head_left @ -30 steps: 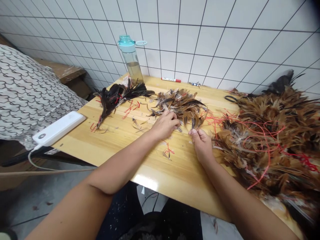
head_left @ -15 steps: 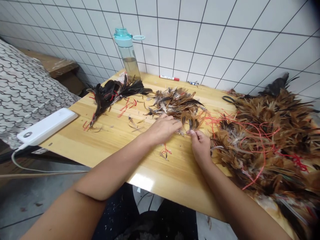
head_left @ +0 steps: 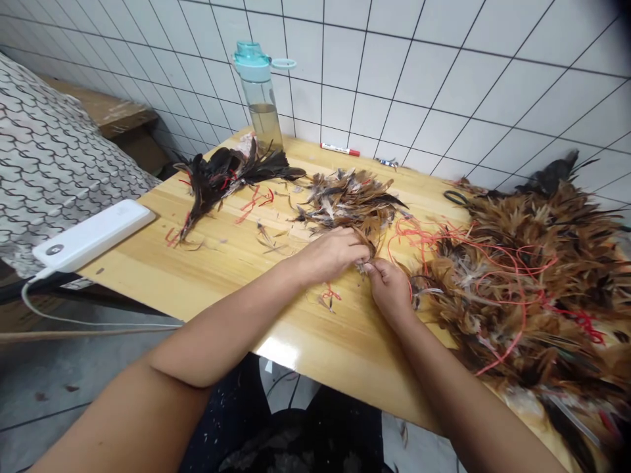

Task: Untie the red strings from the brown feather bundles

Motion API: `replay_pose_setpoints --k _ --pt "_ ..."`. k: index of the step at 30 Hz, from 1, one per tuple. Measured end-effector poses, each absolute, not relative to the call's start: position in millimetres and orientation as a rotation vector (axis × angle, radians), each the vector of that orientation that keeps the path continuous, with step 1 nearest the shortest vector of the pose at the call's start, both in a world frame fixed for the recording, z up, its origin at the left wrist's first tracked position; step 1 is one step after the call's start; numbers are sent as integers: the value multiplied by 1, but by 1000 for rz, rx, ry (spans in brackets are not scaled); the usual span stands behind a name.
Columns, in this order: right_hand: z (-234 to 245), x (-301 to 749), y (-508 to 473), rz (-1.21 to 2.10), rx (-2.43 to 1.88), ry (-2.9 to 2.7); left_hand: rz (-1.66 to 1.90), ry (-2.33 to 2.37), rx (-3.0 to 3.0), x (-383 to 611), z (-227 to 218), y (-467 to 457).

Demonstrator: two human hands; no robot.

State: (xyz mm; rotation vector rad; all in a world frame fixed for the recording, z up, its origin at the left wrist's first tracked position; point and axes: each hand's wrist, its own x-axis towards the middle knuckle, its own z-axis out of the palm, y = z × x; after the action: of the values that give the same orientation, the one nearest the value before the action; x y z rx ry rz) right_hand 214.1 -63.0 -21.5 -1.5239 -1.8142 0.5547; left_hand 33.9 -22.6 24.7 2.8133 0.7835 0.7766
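Note:
My left hand (head_left: 331,253) rests on the wooden table (head_left: 231,263) with its fingers curled on the near edge of a small pile of brown feathers (head_left: 351,199). My right hand (head_left: 389,287) sits close beside it, fingers pinched on a few brown feathers at the same edge. The two hands almost touch. A big heap of brown feathers tangled with red string (head_left: 527,276) lies just right of my right hand. A bunch of black feathers (head_left: 221,177) lies further left.
A clear bottle with a teal lid (head_left: 260,98) stands at the back by the tiled wall. A red-capped marker (head_left: 340,150) and black scissors (head_left: 456,196) lie near the wall. A white power bank (head_left: 89,235) with a cable sits on the table's left corner.
My right hand has moved left and nearer to my left hand, both now closed on the pile's near edge. The view has shifted a little.

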Motion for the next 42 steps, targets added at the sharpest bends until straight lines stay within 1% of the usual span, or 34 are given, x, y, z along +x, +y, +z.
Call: replay_pose_setpoints --k 10,16,21,29,32,36,39,42 --pt "-18 216 -59 787 -1393 -1709 738 815 2952 31 30 -25" --pt "-8 219 -54 1068 -1303 -1716 776 755 2876 30 29 -24" --pt "-2 224 -53 1219 -1279 -1671 837 690 2739 31 28 -23" --pt "6 234 -54 1442 -1220 -1713 820 680 2877 29 33 -27" --pt "5 232 -53 1462 -1169 -1751 810 675 2909 30 35 -29" --pt "2 229 -53 1403 -1230 -1743 885 721 2842 32 32 -28" --pt "0 229 -53 1376 -1273 -1627 1004 876 2720 29 27 -21" --pt "0 232 -52 1397 -1214 -1438 1061 1099 2619 22 22 -13"
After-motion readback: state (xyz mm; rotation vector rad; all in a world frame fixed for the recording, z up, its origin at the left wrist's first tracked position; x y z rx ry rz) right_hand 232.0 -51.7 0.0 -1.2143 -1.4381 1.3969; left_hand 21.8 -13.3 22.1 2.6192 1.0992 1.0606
